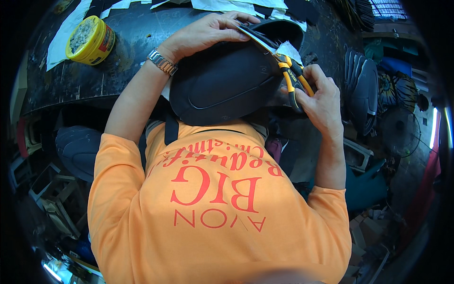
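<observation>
A black, smooth moulded piece (227, 80) with a rounded outline and a curved seam line leans against the table's near edge, in front of my body. My left hand (216, 31) grips its upper rim, fingers over the edge and thumb on the near side. My right hand (324, 97) is wrapped around the yellow-and-black handles of a pair of pliers (292, 75). The jaws of the pliers meet the right end of the rim, beside a white scrap of material (289, 49). Whether the jaws are clamped on the rim cannot be made out.
A yellow tub (90, 40) stands on the dark worktable (137, 45) at the left. White sheets (227, 5) lie along the far side. Several stacked black moulded pieces (360, 90) are at the right, with a fan (399, 130) beyond. Wooden stools (59, 201) stand at lower left.
</observation>
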The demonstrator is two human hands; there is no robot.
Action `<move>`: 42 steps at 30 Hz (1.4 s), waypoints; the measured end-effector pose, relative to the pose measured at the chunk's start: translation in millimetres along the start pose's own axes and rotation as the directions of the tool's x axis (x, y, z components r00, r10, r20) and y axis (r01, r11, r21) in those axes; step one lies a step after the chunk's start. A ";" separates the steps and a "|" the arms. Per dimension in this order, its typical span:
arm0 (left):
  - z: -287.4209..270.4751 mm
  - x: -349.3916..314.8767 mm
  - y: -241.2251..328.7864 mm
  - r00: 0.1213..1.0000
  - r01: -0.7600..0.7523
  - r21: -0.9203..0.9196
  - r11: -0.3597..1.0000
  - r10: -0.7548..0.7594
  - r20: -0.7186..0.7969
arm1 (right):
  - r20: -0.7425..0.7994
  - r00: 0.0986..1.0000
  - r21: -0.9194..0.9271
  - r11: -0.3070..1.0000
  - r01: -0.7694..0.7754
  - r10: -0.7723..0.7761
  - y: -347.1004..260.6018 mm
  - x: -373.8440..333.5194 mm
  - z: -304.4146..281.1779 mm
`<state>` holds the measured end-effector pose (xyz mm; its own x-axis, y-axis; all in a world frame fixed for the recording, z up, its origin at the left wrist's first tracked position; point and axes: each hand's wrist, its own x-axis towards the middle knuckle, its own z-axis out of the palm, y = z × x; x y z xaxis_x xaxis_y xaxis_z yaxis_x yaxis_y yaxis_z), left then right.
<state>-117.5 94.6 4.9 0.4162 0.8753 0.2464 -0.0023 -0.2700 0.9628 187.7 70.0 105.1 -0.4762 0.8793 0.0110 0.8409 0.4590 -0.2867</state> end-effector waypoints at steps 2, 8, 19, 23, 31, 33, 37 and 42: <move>0.6 0.2 1.4 1.000 0.012 0.004 1.000 -0.012 -0.006 | 0.013 1.000 -0.005 1.000 0.011 -0.011 2.5 -0.1 -0.5; -0.1 0.4 3.4 0.999 0.036 0.041 0.999 -0.036 -0.005 | -0.032 0.999 0.071 0.997 0.019 -0.016 9.6 -2.0 7.1; 30.4 -6.2 30.4 0.939 -0.127 0.617 0.776 0.294 -0.177 | -0.303 0.808 0.460 0.820 -0.341 0.506 153.1 -26.1 49.0; 33.6 -5.5 49.0 0.879 -0.246 0.806 0.538 0.475 -0.048 | -0.387 0.813 0.041 0.889 -0.456 0.435 187.3 -37.2 56.4; 44.9 2.9 59.1 0.966 -0.223 0.887 0.403 0.212 0.146 | -0.158 0.860 -0.324 0.797 -0.509 0.485 176.3 -10.4 20.7; 41.5 2.4 66.3 0.972 -0.231 0.862 0.451 0.146 0.184 | -0.159 0.840 -0.380 0.754 -0.536 0.518 157.1 -1.6 7.0; 54.9 0.1 88.3 0.944 -0.308 0.847 0.433 0.247 0.217 | -0.378 0.900 0.235 0.963 -0.133 0.216 93.9 14.9 -24.8; 94.9 -3.6 123.2 0.903 -0.420 0.832 0.363 0.261 0.342 | -0.355 0.838 -0.028 0.901 0.433 -0.414 6.7 32.6 -28.6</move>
<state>-33.0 20.0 112.1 0.6864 0.5821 0.4359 0.5803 -0.7997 0.1540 185.1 105.4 130.9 -0.6557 0.5921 0.4684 0.5588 0.7978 -0.2263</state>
